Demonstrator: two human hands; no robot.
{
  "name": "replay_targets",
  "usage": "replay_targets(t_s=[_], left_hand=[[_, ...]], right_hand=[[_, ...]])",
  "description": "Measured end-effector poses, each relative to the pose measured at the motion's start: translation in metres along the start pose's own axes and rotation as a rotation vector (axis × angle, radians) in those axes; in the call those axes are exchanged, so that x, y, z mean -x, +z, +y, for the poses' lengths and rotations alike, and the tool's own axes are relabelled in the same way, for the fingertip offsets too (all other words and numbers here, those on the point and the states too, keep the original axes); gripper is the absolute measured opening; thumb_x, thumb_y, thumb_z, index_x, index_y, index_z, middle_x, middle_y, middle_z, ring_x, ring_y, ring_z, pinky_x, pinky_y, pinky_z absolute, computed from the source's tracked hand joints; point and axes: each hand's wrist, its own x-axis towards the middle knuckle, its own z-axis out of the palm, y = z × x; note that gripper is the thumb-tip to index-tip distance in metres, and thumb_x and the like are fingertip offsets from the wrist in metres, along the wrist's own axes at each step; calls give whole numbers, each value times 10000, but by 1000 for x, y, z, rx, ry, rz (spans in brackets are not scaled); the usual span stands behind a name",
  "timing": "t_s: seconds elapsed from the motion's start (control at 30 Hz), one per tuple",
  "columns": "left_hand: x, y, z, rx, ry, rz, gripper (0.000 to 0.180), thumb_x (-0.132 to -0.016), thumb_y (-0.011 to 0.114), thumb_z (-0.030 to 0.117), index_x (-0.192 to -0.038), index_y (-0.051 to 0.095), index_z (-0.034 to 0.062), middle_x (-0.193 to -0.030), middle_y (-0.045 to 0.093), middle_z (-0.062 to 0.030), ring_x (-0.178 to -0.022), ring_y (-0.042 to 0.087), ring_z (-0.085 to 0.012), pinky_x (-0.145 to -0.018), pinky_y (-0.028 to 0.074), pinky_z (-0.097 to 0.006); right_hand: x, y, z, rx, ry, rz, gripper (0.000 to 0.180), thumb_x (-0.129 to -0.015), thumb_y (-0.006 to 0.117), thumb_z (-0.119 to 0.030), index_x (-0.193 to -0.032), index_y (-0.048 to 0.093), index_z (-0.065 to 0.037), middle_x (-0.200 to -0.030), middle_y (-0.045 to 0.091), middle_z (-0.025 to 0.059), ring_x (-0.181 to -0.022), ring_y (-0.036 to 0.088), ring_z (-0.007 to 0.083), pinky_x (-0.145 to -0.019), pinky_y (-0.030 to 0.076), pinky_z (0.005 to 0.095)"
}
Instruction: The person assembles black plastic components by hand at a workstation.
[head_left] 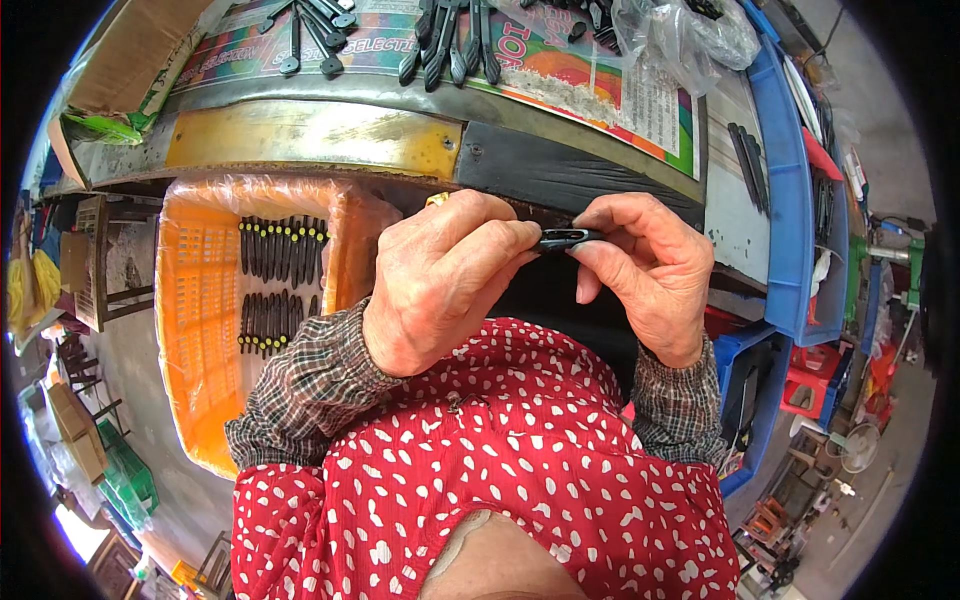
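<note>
Clip (pixel 563 239), apparently, between left hand (pixel 440 275) and right hand (pixel 658 272)

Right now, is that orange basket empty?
No: two rows of black pieces with yellow dots lie in the orange basket; how deep they go, I cannot tell.

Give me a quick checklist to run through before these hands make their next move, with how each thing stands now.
1. Black piece gripped: ok, held between the fingertips of the left hand and right hand.
2. One hand free: not ok, both are on the piece.
3. Ends of the piece undamaged: cannot tell, fingers cover them.
4. Orange basket close by: ok, beside the left checked sleeve.
5. Basket's whole inside in view: not ok, that sleeve blocks part of it.
6. More dark pieces on the bench: ok, several lie toward its far side.
</note>
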Motion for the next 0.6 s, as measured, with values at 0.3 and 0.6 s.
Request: replay_targets(t_s=[0.3, 0.6], left_hand=[[3, -3, -2, 34, -37, -60, 252, -679, 726, 10, -918, 652, 42, -841, 616, -94, -719, 624, -242, -605, 494, -313], [6, 0, -6, -4, 25, -85, 255, -679, 724, 16, -920, 643, 27, -839, 608, -97, -705, 616, -240, -590, 486, -319]], right_hand=[[-4, -3, 0, 143, -48, -58, 157, -793, 630, 63, -950, 624, 59, -793, 589, 50, -576, 566, 70, -516, 459, 185], [-4, -5, 0, 162, -3, -90, 150, -797, 622, 65, -947, 618, 66, -807, 589, 62, -570, 571, 73, -507, 463, 189]])
